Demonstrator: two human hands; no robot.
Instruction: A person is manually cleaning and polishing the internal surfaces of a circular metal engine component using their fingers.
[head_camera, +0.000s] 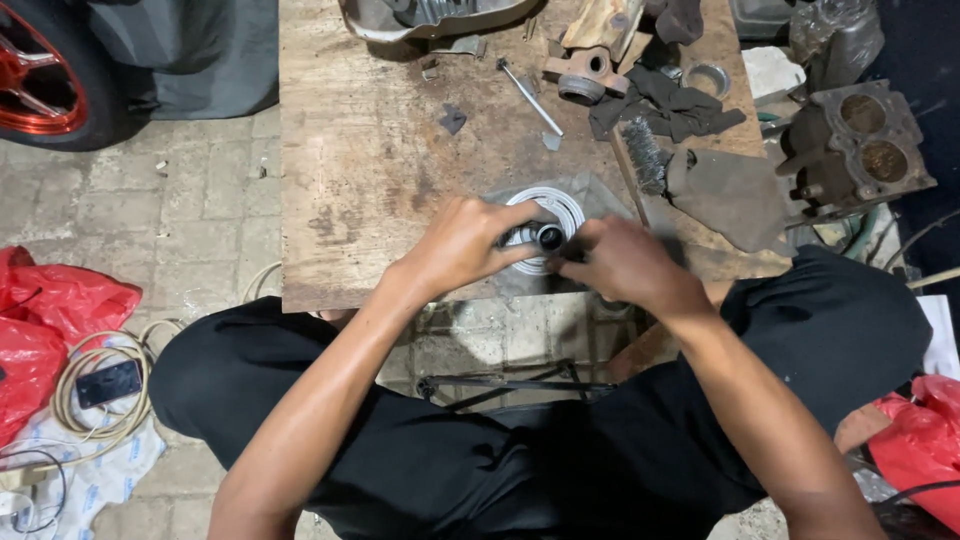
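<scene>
Fingers of both hands grip metal housing (560, 215) | bore faces up

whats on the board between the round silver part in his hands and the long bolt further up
Mostly bare, stained wood of the board in the head view. Between the round silver part and the long bolt lies only one small grey scrap, at the bolt's near end.

Both forearms bare, no sleeves visible to the elbow. No gloves, rings or watch on left hand (462, 245) or right hand (625, 262). Black trousers.
</scene>
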